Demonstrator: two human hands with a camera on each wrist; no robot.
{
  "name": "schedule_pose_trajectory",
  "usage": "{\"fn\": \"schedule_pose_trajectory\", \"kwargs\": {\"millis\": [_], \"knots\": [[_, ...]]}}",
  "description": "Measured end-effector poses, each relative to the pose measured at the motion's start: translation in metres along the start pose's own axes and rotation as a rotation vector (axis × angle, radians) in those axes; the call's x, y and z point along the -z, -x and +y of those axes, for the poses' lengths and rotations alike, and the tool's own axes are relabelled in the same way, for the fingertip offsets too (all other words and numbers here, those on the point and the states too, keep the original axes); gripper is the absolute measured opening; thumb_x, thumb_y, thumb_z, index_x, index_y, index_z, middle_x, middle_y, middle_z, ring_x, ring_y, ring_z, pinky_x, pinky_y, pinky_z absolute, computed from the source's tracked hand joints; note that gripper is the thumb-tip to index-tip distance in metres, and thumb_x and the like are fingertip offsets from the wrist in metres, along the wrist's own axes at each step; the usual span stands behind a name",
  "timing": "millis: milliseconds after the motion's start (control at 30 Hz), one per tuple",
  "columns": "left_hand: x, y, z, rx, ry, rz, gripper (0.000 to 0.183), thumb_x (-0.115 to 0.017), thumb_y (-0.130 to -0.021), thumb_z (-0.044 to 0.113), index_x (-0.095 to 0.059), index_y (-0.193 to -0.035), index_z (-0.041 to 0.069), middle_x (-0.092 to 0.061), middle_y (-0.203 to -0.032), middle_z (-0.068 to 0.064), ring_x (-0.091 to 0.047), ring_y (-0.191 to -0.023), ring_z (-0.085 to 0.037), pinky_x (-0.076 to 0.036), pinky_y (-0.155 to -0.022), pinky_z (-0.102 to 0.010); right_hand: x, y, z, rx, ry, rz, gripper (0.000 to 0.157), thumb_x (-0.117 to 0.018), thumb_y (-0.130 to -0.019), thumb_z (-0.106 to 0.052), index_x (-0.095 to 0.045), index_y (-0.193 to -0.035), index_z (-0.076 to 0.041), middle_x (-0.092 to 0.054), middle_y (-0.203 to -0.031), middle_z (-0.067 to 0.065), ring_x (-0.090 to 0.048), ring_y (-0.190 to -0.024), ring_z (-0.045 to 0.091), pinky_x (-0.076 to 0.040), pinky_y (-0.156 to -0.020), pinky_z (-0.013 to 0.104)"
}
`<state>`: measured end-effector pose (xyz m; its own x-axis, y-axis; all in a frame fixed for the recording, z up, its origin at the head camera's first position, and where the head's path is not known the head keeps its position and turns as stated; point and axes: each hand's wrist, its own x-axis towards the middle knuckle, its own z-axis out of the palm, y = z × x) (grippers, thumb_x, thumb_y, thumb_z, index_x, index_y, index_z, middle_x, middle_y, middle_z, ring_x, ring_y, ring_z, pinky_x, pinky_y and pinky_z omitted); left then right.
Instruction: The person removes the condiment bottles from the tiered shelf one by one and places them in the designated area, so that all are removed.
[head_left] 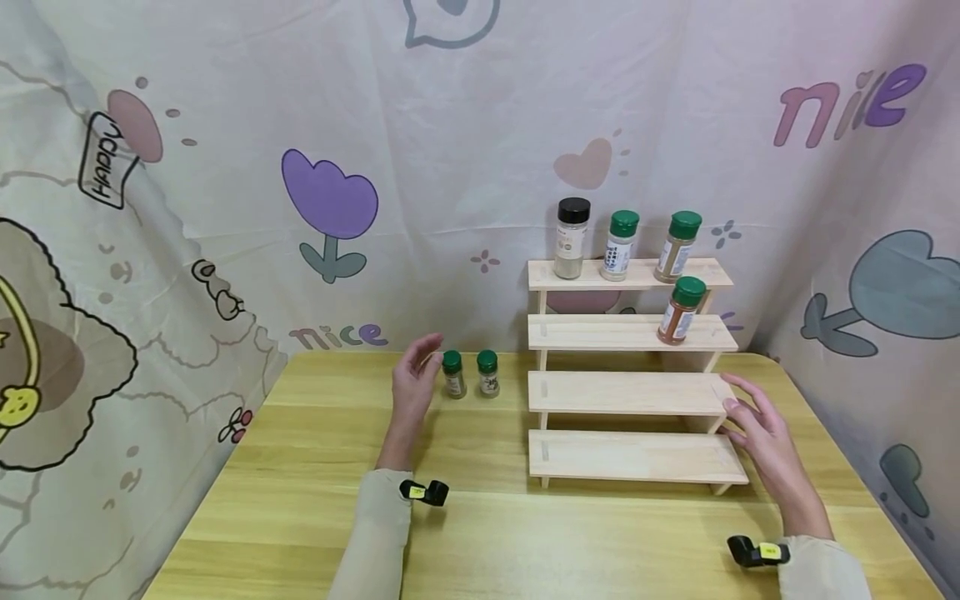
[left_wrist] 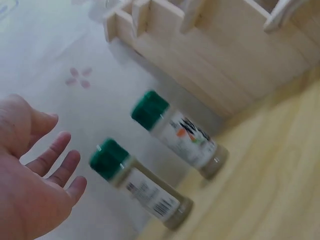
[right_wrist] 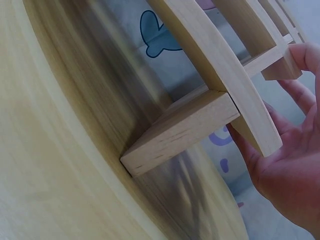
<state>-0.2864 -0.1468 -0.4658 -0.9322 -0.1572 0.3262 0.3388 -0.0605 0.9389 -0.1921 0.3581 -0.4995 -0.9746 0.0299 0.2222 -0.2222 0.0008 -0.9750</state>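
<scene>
Two small spice jars with green lids, the left jar (head_left: 453, 375) and the right jar (head_left: 488, 374), stand upright side by side on the table. My left hand (head_left: 414, 379) is just left of them, fingers apart and holding nothing. In the left wrist view the fingertips come close to the nearer jar (left_wrist: 145, 190) with a gap between. At the right end of a four-step wooden rack (head_left: 630, 392), my right hand (head_left: 768, 442) grips the end of a lower shelf. The right wrist view shows its fingers round the shelf ends (right_wrist: 282, 67), partly hidden behind the wood.
On the top shelf stand a black-lidded jar (head_left: 572, 242) and two green-lidded jars, one left (head_left: 617, 250) and one right (head_left: 675, 250). A green-lidded jar of reddish spice (head_left: 677, 315) stands on the shelf below. A printed cloth (head_left: 450, 167) hangs behind the table (head_left: 300, 483).
</scene>
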Motion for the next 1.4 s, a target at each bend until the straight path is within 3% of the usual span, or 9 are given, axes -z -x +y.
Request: {"fn": "schedule_pose_trajectory", "kwargs": {"millis": [167, 333, 500, 733, 1000, 1200, 1400], "knots": [[-0.008, 0.006, 0.018, -0.077, -0.019, -0.018, 0.029, -0.063, -0.099, -0.004, -0.062, -0.129, -0.006, -0.062, -0.132, -0.022, -0.057, -0.128, -0.034, -0.043, -0.112, -0.037, -0.001, -0.001, 0.0, 0.002, 0.001, -0.002, 0.049, -0.047, -0.11, -0.012, -0.037, -0.158, -0.012, -0.05, -0.131, -0.008, -0.061, -0.11, -0.001, -0.054, -0.083, 0.016], [-0.023, 0.014, 0.029, -0.146, -0.018, -0.081, 0.032, -0.064, -0.097, -0.007, -0.059, -0.128, -0.01, -0.061, -0.13, -0.029, -0.057, -0.125, -0.042, -0.043, -0.111, -0.05, 0.0, -0.001, 0.001, 0.001, 0.007, -0.003, 0.049, -0.047, -0.11, -0.013, -0.037, -0.158, -0.012, -0.049, -0.131, -0.007, -0.06, -0.11, -0.001, -0.054, -0.083, 0.015], [-0.036, 0.02, 0.032, -0.166, -0.017, -0.133, 0.031, -0.064, -0.097, -0.009, -0.059, -0.128, -0.01, -0.06, -0.129, -0.032, -0.057, -0.122, -0.047, -0.048, -0.108, -0.045, 0.0, -0.002, 0.002, -0.003, 0.015, 0.001, 0.05, -0.048, -0.11, -0.014, -0.037, -0.158, -0.013, -0.048, -0.131, -0.008, -0.06, -0.11, -0.002, -0.053, -0.084, 0.015], [-0.05, 0.031, 0.038, -0.211, 0.02, -0.219, 0.03, -0.065, -0.097, -0.006, -0.06, -0.127, -0.008, -0.063, -0.124, -0.026, -0.059, -0.118, -0.048, -0.052, -0.102, -0.037, 0.0, -0.001, 0.003, -0.015, 0.017, -0.001, 0.05, -0.048, -0.11, -0.014, -0.037, -0.158, -0.014, -0.05, -0.13, -0.01, -0.061, -0.109, -0.002, -0.054, -0.084, 0.015], [-0.076, 0.038, 0.048, -0.198, 0.014, -0.325, 0.032, -0.066, -0.098, -0.001, -0.059, -0.129, -0.005, -0.062, -0.124, -0.029, -0.061, -0.113, -0.045, -0.054, -0.1, -0.039, 0.0, -0.002, 0.001, -0.017, 0.033, 0.01, 0.05, -0.048, -0.11, -0.017, -0.037, -0.159, -0.016, -0.048, -0.131, -0.009, -0.059, -0.11, -0.003, -0.053, -0.084, 0.014], [-0.101, 0.041, 0.055, -0.208, 0.006, -0.404, 0.034, -0.066, -0.099, 0.002, -0.059, -0.132, -0.001, -0.065, -0.128, -0.019, -0.063, -0.115, -0.038, -0.053, -0.102, -0.041, 0.0, -0.001, 0.0, -0.024, 0.04, 0.013, 0.05, -0.048, -0.11, -0.018, -0.037, -0.159, -0.016, -0.047, -0.132, -0.008, -0.059, -0.11, -0.003, -0.053, -0.083, 0.014], [-0.124, 0.041, 0.062, -0.227, 0.015, -0.482, 0.037, -0.066, -0.1, 0.009, -0.057, -0.136, 0.001, -0.063, -0.132, -0.02, -0.062, -0.119, -0.04, -0.052, -0.103, -0.042, 0.0, -0.002, 0.002, -0.018, 0.025, 0.012, 0.05, -0.048, -0.11, -0.015, -0.037, -0.158, -0.015, -0.048, -0.13, -0.009, -0.06, -0.109, -0.003, -0.053, -0.083, 0.014]]}}
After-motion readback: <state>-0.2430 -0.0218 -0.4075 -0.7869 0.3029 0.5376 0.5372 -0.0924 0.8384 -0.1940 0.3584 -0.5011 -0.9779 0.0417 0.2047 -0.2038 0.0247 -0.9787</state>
